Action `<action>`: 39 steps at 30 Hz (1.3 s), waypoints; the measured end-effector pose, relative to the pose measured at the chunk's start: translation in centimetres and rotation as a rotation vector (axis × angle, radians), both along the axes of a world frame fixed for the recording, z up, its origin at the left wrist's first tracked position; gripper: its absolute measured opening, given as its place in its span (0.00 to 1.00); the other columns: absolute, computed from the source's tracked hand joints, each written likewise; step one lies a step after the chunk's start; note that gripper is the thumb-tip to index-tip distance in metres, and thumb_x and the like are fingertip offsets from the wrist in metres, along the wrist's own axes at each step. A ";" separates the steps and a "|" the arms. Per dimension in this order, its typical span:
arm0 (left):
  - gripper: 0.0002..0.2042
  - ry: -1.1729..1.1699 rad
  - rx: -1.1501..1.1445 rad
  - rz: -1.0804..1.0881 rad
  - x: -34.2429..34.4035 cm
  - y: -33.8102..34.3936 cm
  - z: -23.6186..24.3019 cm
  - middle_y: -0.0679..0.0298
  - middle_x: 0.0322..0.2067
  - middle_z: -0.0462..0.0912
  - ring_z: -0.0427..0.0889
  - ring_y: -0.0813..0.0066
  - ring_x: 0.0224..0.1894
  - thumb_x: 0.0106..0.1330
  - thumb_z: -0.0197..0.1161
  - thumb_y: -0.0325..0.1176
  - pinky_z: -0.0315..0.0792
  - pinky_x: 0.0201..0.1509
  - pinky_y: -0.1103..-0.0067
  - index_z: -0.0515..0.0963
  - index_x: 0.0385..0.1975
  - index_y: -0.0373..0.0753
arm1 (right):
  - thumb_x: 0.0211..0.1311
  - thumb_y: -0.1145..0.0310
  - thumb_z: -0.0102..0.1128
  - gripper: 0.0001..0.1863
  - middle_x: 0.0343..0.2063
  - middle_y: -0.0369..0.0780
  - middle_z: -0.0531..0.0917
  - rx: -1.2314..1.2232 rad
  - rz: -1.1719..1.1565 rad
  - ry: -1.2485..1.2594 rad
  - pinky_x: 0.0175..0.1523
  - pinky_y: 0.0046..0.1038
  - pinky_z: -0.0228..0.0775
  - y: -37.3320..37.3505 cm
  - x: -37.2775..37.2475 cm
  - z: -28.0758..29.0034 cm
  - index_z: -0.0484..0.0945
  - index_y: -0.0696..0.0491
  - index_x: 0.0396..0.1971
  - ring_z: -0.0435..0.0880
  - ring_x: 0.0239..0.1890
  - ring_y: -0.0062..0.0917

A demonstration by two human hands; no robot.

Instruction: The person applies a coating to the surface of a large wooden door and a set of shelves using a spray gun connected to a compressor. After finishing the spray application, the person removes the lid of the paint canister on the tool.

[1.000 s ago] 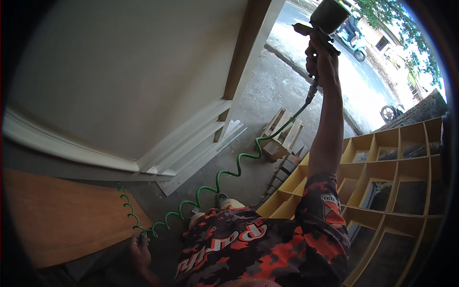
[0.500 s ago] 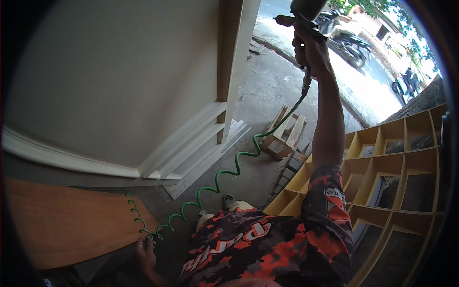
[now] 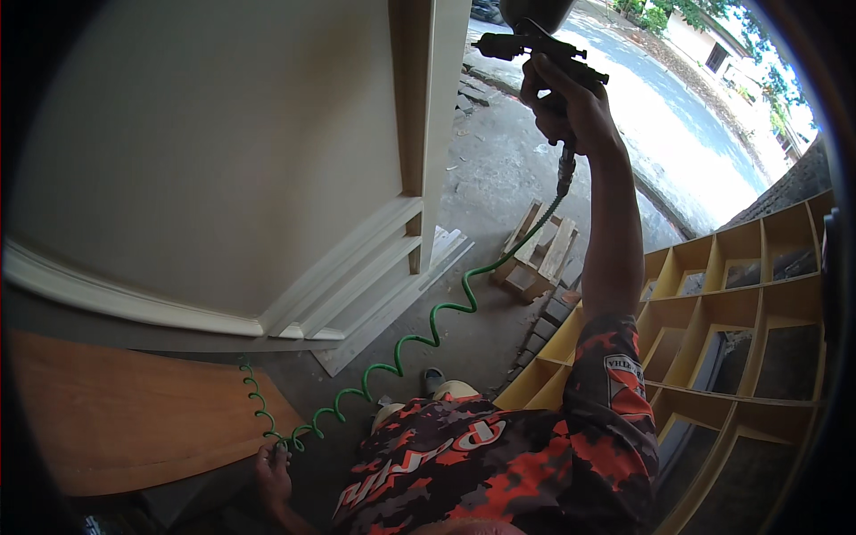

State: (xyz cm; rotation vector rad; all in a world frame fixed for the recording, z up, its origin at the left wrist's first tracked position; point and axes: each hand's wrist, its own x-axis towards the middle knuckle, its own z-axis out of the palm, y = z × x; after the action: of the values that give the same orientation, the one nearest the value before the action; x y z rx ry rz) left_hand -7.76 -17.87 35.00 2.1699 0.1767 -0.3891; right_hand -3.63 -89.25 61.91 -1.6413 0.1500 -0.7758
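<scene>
Raised at the top, my right hand [image 3: 571,105] grips a dark spray gun [image 3: 540,55] by its handle, with a cup [image 3: 538,12] on top that is cut off by the view. The gun's nozzle faces left, toward the edge of a large pale panelled piece of woodwork [image 3: 223,160]. From the handle a green coiled air hose [image 3: 434,325] hangs down and left. Low at the left, my left hand [image 3: 273,471] is closed around the hose, whose coils carry on past it over a brown board [image 3: 134,415].
A small wooden stool [image 3: 538,254] stands on the concrete floor ahead. Yellowish open shelving [image 3: 704,330] rises along my right side. Below the pale woodwork lies a whitish strip [image 3: 392,308]. A sunlit road [image 3: 687,116] runs beyond, with a tree trunk [image 3: 785,183] beside it.
My right hand and the spray gun have shifted slightly left and down. The passing motorcycle has moved left, almost out of sight behind the cup. My left hand has stayed nearly still.
</scene>
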 end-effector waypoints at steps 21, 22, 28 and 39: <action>0.13 0.001 0.036 -0.093 1.3 2.2 -0.7 0.65 0.32 0.84 0.79 0.79 0.35 0.81 0.63 0.41 0.73 0.43 0.76 0.80 0.45 0.34 | 0.78 0.49 0.65 0.25 0.12 0.29 0.69 -0.044 -0.244 0.097 0.19 0.25 0.50 0.5 1.9 -3.0 0.79 0.53 0.25 0.63 0.11 0.13; 0.13 0.001 0.033 -0.093 1.6 2.6 -0.4 0.65 0.32 0.84 0.79 0.79 0.35 0.81 0.63 0.41 0.73 0.43 0.76 0.80 0.45 0.34 | 0.78 0.49 0.65 0.25 0.12 0.29 0.69 -0.010 -0.238 0.095 0.18 0.25 0.49 1.2 1.7 -3.0 0.79 0.53 0.25 0.62 0.11 0.13; 0.09 -0.019 -0.073 -0.094 3.2 6.2 0.2 0.68 0.30 0.82 0.75 0.82 0.33 0.80 0.63 0.36 0.71 0.41 0.78 0.80 0.43 0.36 | 0.79 0.51 0.65 0.22 0.14 0.30 0.70 0.110 -0.190 0.081 0.19 0.25 0.47 4.9 1.4 -2.9 0.79 0.52 0.27 0.61 0.11 0.13; 0.12 0.001 -0.098 -0.131 5.3 13.6 -1.2 0.67 0.31 0.81 0.75 0.79 0.34 0.81 0.63 0.39 0.71 0.42 0.76 0.79 0.43 0.35 | 0.80 0.53 0.63 0.20 0.15 0.32 0.73 0.124 -0.171 0.026 0.15 0.24 0.49 15.3 1.2 -3.6 0.79 0.52 0.30 0.64 0.09 0.14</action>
State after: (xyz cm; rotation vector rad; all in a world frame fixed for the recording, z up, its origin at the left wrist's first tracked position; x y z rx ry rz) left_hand -2.47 -4.30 33.83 2.0910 0.0154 -0.4631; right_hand -2.40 -73.91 58.32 -1.5350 0.3540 -0.8571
